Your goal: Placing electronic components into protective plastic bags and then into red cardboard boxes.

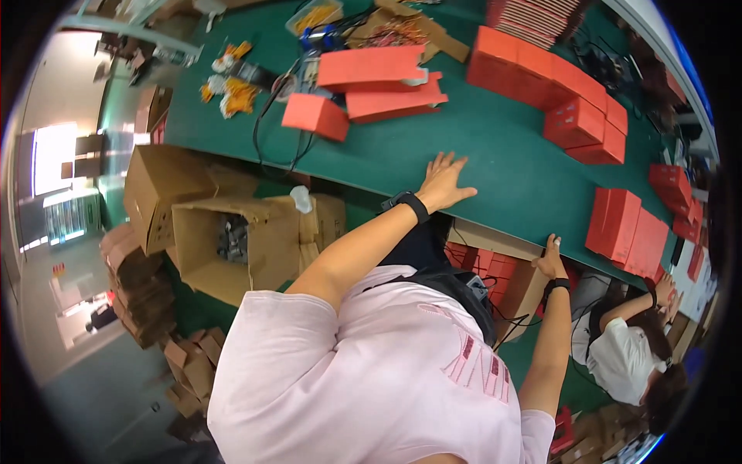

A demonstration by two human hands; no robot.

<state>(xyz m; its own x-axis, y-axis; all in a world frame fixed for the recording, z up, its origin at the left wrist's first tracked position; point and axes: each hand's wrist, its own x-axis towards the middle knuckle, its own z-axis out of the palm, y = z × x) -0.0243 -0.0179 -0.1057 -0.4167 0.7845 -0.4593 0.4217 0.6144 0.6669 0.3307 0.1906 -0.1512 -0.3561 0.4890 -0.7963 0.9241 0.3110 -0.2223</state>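
Note:
My left hand (447, 184) lies on the green tabletop (502, 174) near its front edge, fingers spread, holding nothing. Closest to it on the table is a small red box (317, 116); beside that lie two long red box pieces (371, 68), one partly over the other. My right hand (551, 259) rests at the table edge farther right, fingers stretched out, with a small white patch at one fingertip. Below this hand stands an open carton (519, 298) holding several red boxes (491, 271). Both wrists wear dark bands.
Red boxes (533, 73) stand in a row at the back right, more red boxes (630, 228) at the right edge. Cables, orange-and-white bundles (234, 97) and a clear tub (315, 15) lie at the far left. Open cartons (224, 247) stand left; a co-worker (622, 356) sits right.

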